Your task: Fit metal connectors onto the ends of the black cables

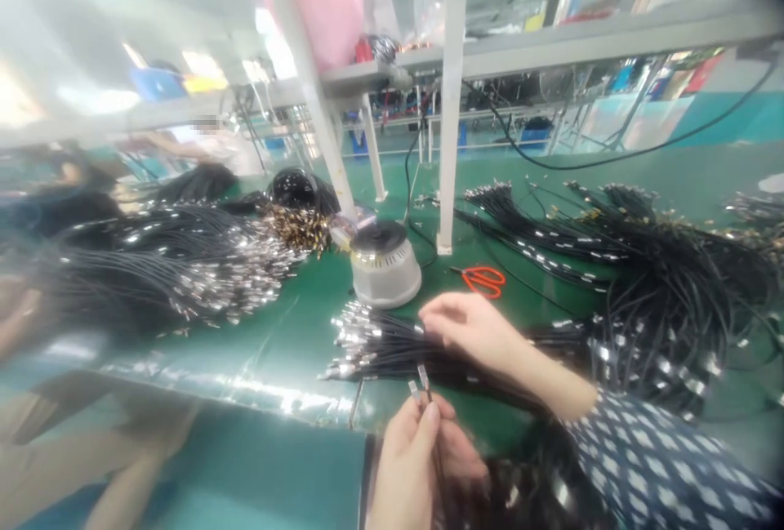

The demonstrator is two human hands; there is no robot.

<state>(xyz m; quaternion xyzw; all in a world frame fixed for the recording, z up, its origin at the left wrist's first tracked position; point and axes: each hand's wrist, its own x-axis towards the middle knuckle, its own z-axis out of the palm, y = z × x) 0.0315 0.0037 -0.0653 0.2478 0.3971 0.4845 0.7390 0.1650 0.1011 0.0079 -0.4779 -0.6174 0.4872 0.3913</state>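
- While the left hand (409,444) pinches two thin cables (429,396) just below their tips, the right hand (481,336) reaches over a cable bundle (398,344) on the table (294,350), fingers bent and drawn close together; whether they grip any strand, I cannot tell.
- The two cables poke up out of the left hand, side by side, their plugs (423,376) nearer the viewer than the bundle. The bundle lies just beyond the left hand and partly beneath the right, its tips pointing left.
- Counted: two hands, two pinched cables with one plug each, one pair of scissors (483,280), one round device (385,273), two near posts (453,122) of a shelf frame. Strands in the bundle, the left heap (226,277) and the right heap (661,260) are too many to count.
- Cables are slim, black and smooth; the plugs are small, flat-sided and silvery. Bundle tips shine like bare metal, and some ends behind the left heap look brassy.
- Scissors have looped orange-red handles. The device is a squat whitish drum with slots and a black top. Green and glossy, the table catches streaks of light along its near edge.
- A dark blue sleeve (661,452) with pale diamond-like shapes covers the right forearm.
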